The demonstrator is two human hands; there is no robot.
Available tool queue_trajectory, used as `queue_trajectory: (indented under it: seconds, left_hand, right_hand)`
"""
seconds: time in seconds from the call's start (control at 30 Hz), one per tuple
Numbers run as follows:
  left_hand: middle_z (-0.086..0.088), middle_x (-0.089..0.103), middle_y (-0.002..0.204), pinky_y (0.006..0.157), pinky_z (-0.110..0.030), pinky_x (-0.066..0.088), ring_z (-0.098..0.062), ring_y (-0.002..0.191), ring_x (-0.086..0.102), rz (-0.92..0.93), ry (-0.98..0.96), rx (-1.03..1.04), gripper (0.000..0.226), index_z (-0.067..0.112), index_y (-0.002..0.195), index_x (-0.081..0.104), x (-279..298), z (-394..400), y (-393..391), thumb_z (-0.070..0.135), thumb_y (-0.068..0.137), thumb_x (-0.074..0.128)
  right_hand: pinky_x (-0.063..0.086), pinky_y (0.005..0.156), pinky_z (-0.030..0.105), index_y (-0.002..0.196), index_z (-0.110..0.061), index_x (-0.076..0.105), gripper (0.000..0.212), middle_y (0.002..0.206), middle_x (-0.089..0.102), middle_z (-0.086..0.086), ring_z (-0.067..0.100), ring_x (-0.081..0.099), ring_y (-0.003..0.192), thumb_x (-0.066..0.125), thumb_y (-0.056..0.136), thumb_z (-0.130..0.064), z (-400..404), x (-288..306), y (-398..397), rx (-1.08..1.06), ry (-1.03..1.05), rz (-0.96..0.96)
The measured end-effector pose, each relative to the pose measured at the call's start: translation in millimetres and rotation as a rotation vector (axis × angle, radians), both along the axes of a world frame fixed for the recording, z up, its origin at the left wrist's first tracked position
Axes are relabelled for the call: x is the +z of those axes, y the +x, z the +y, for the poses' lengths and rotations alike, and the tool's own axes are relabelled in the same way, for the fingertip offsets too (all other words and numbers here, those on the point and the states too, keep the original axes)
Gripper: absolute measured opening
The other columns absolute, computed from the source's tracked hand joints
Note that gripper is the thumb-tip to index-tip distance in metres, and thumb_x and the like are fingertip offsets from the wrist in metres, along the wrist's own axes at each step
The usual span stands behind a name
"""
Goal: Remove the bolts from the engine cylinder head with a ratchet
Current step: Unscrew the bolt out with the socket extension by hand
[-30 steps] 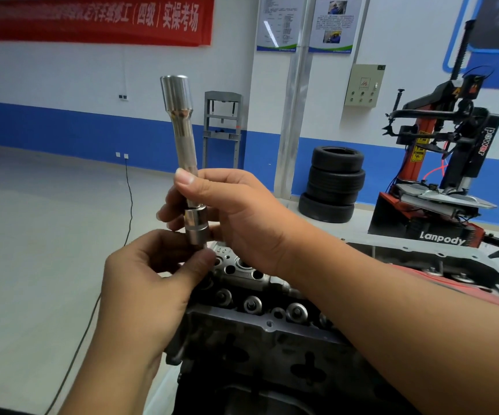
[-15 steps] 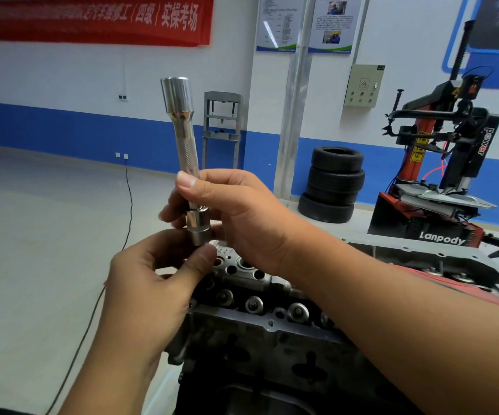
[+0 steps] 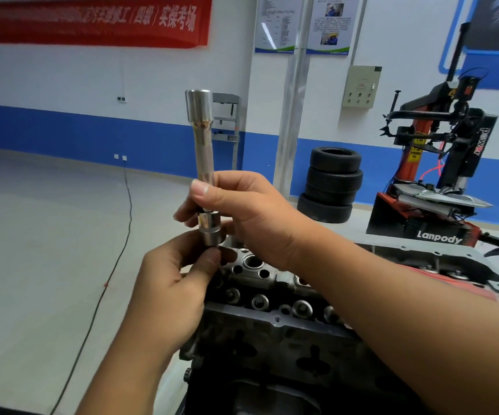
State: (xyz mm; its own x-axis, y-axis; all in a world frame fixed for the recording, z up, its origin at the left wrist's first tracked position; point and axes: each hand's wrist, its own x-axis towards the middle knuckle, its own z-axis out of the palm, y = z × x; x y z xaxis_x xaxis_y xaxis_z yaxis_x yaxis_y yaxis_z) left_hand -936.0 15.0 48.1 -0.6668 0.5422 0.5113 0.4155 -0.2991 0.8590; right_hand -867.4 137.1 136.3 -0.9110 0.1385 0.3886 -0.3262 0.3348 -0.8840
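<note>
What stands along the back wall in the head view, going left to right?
Red banner → grey rack → posters → tyre stack → control box → tyre changer.

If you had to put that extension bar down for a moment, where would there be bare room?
The bare floor left of the engine, up to the black cable, is open. The engine top is crowded with valve parts, and both hands hold the extension bar above it.
</note>
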Motion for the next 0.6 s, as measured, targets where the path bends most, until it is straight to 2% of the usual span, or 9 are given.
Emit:
queue_trajectory:
  seconds: [0.1,0.13,0.2,0.27,0.37,0.43,0.5,0.53,0.6]
  left_hand:
    - [0.017,0.079,0.086,0.077,-0.034,0.056,-0.004,0.083,0.076,0.014,0.0,0.1,0.049,0.057,0.087,0.075,2.7,0.9,0.2,0.008,0.093,0.074]
    - [0.021,0.078,0.083,0.075,-0.031,0.054,0.0,0.08,0.075,0.004,0.014,0.117,0.052,0.06,0.084,0.074,4.3,1.4,1.6,0.008,0.088,0.079]
    - [0.026,0.076,0.08,0.075,-0.031,0.055,0.004,0.077,0.073,-0.004,0.001,0.136,0.054,0.065,0.081,0.071,4.8,1.0,2.5,0.013,0.083,0.085]
    - [0.029,0.074,0.076,0.076,-0.035,0.056,0.0,0.074,0.073,0.02,-0.041,0.185,0.05,0.065,0.077,0.069,3.2,0.7,0.9,0.02,0.078,0.089]
    - [0.021,0.069,0.061,0.068,-0.03,0.048,-0.002,0.072,0.067,0.105,-0.078,0.274,0.028,0.046,0.068,0.069,5.7,1.2,-2.7,0.031,0.073,0.091]
    - [0.016,0.065,0.063,0.064,-0.032,0.044,-0.016,0.074,0.068,0.176,-0.127,0.272,0.021,0.039,0.077,0.067,6.0,1.0,-5.4,0.029,0.08,0.086]
    - [0.009,0.069,0.079,0.069,-0.038,0.046,-0.031,0.086,0.069,0.21,-0.157,0.21,0.016,0.034,0.103,0.072,6.8,0.5,-6.0,0.024,0.091,0.074]
    - [0.01,0.072,0.088,0.074,-0.04,0.051,-0.027,0.092,0.07,0.188,-0.13,0.153,0.022,0.035,0.115,0.07,7.2,-1.5,-5.8,0.026,0.095,0.069]
    - [0.014,0.076,0.101,0.085,-0.044,0.055,-0.013,0.103,0.071,0.118,-0.053,0.037,0.026,0.042,0.123,0.066,10.7,-7.2,-2.7,0.041,0.097,0.059]
  right_hand:
    - [0.06,0.082,0.044,0.1,-0.001,0.07,0.025,0.098,0.074,0.013,0.02,0.069,0.091,0.054,0.108,-0.02,1.9,-0.8,2.6,-0.022,0.097,0.017]
    - [0.06,0.082,0.045,0.102,-0.001,0.069,0.025,0.098,0.073,0.014,0.02,0.07,0.09,0.053,0.108,-0.019,1.6,-1.4,3.3,-0.02,0.096,0.012]
    - [0.059,0.076,0.031,0.104,-0.004,0.069,0.024,0.098,0.072,0.012,0.016,0.071,0.089,0.052,0.109,-0.02,0.7,-2.7,3.9,-0.034,0.073,-0.01]
    - [0.057,0.074,0.024,0.106,-0.007,0.071,0.023,0.096,0.074,0.009,0.013,0.072,0.087,0.055,0.108,-0.023,0.3,-5.4,4.3,-0.09,0.041,-0.028]
    - [0.056,0.076,0.025,0.106,-0.014,0.077,0.023,0.091,0.076,0.001,0.01,0.072,0.085,0.07,0.098,-0.034,-8.7,-19.2,-0.6,-0.231,-0.052,-0.003]
    - [0.055,0.079,0.025,0.1,-0.023,0.079,0.032,0.086,0.077,-0.005,0.006,0.072,0.085,0.078,0.083,-0.049,-21.0,-33.2,-9.6,-0.358,-0.14,0.071]
    - [0.053,0.08,0.023,0.095,-0.027,0.079,0.038,0.084,0.076,-0.009,0.002,0.07,0.082,0.076,0.073,-0.058,-30.6,-44.2,-16.7,-0.445,-0.2,0.138]
    - [0.052,0.079,0.02,0.092,-0.03,0.078,0.032,0.081,0.073,-0.012,-0.001,0.067,0.079,0.075,0.076,-0.057,-34.1,-46.8,-18.4,-0.45,-0.202,0.152]
    - [0.05,0.07,0.013,0.09,-0.028,0.078,0.017,0.073,0.068,-0.018,-0.006,0.062,0.071,0.074,0.089,-0.044,-39.5,-47.5,-18.3,-0.433,-0.193,0.152]
